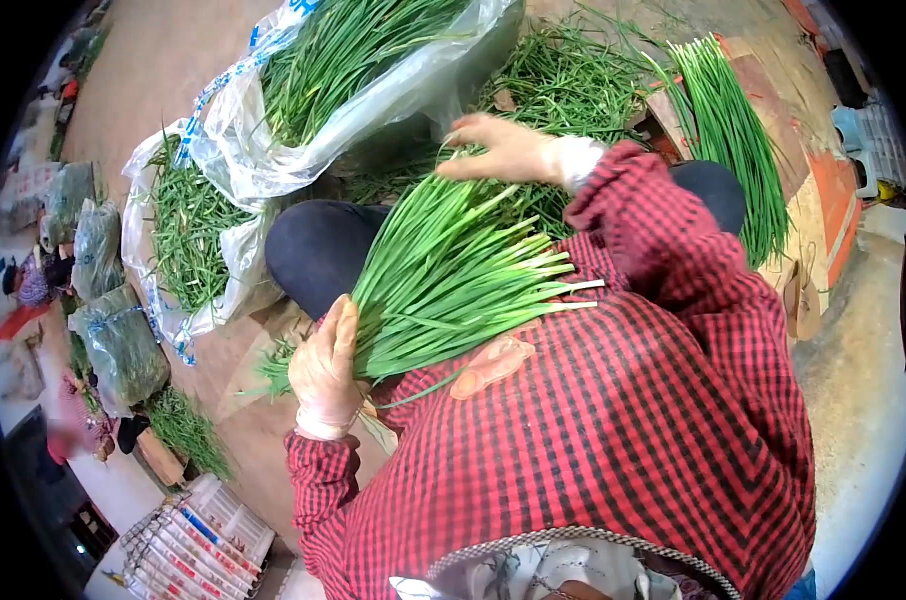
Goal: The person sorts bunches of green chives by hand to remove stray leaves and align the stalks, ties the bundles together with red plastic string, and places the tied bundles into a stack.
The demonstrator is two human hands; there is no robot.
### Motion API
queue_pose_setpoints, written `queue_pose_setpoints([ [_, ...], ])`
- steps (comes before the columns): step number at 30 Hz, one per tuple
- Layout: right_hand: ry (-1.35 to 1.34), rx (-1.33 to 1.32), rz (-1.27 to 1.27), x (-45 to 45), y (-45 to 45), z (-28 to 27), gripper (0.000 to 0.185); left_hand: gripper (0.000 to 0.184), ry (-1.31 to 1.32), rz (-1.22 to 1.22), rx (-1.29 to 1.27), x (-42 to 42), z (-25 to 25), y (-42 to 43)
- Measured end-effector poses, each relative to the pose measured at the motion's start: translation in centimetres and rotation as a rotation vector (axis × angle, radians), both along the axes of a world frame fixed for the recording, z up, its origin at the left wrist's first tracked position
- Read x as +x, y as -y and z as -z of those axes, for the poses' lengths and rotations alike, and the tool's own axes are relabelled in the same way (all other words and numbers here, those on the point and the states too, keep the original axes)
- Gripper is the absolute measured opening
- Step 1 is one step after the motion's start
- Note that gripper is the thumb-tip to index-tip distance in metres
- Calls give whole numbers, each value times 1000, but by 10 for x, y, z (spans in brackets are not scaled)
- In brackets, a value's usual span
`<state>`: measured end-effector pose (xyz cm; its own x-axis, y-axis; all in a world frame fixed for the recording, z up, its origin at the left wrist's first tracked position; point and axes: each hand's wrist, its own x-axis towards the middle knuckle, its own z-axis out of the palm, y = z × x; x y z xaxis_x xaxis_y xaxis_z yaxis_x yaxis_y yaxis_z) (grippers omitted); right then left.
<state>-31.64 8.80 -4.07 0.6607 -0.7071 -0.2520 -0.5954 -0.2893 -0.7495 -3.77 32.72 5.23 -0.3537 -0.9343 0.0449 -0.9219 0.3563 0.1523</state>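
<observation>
A bunch of long green stalks with pale ends [453, 275] lies across my lap, its pale ends pointing right. My left hand [325, 365], in a thin pale glove, is closed round the green leafy end of it. Above the bunch, my right hand [501, 150] has its fingers spread, with nothing visible between them. Its fingertips are near the upper edge of the bunch. Behind it lies a loose heap of green stalks [573, 85]. A neat sheaf of stalks [728, 140] rests at the right, pale ends up.
Clear plastic bags [243, 165] holding greens stand at the upper left, close to my knee. Filled bags [118, 345] and stacked white crates [198, 540] are farther left. Scissors [801, 300] lie at the right, and a basket [878, 150] stands beyond. People appear at the far left.
</observation>
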Motion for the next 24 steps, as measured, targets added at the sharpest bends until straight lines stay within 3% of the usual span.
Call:
queue_pose_setpoints([
  [2, 35, 11, 15, 17, -2, 12, 76, 83, -61, -40, 2, 2, 5, -1],
  [4, 232, 349, 24, 21, 0, 12, 67, 86, -61, -123, 84, -1, 0, -2],
  [5, 232, 348, 24, 21, 1, 13, 67, 86, -61, -124, 83, -1, -1, -1],
  [8, -126, 153, -31, 19, -1, -3, 63, 84, -16, -94, 84, -5, -3, 3],
  [13, -230, 1, -196, 30, -4, -5, 49, 81, 32, -100, 190, -20, -20, 12],
  [17, -13, -32, -42, 27, 2, 16, 32, 75, -12, -113, 171, -19, -21, 14],
  [19, 297, 259, 257, 13, 7, 0, 30, 68, -240, -167, 174, -16, -22, 15],
  [21, 531, 276, 351, -4, 10, -27, 29, 63, -271, -177, 199, -10, -22, 16],
  [24, 766, 327, 476, -40, 19, -51, 26, 64, -730, -434, 459, -9, -31, 22],
])
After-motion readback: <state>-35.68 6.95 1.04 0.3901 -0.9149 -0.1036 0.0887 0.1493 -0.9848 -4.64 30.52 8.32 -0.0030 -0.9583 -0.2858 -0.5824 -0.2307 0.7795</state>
